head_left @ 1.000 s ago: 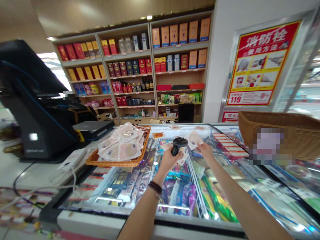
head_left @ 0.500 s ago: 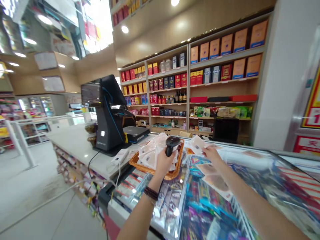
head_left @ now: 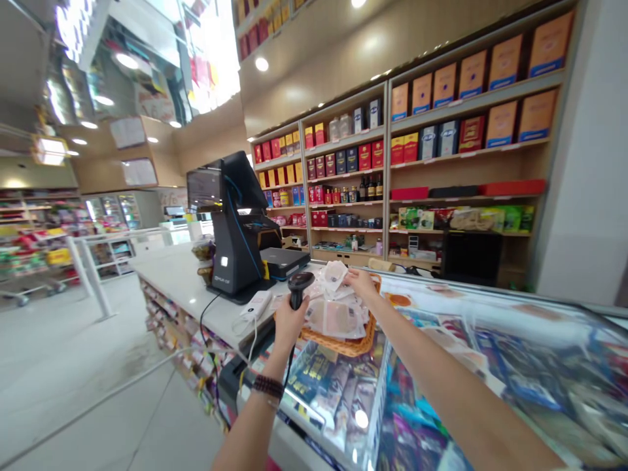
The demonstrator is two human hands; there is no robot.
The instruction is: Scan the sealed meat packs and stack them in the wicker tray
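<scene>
My left hand point(head_left: 289, 322) is wrapped round the handle of a black barcode scanner point(head_left: 300, 282), held upright at the left side of a wicker basket point(head_left: 346, 345). Clear-and-white plastic packets point(head_left: 338, 318) lie heaped in the basket. Over the back of this heap, my right hand point(head_left: 360, 284) pinches the edge of a white packet point(head_left: 335, 275). Whether that packet rests on the others I cannot tell. The basket stands on the glass top of a chest freezer point(head_left: 417, 294), with wrapped goods visible beneath the glass.
A black cash register point(head_left: 235, 242) stands on the white counter point(head_left: 167, 265) to the left. A white device point(head_left: 256, 305) with cables lies near the basket. More flat packets point(head_left: 461, 347) lie on the glass at right. Shelves of boxes point(head_left: 343, 176) line the back wall.
My right hand has moved left with a packet, from above the freezer glass to above the basket. My left hand and the scanner have shifted to the basket's left side. The view has turned slightly.
</scene>
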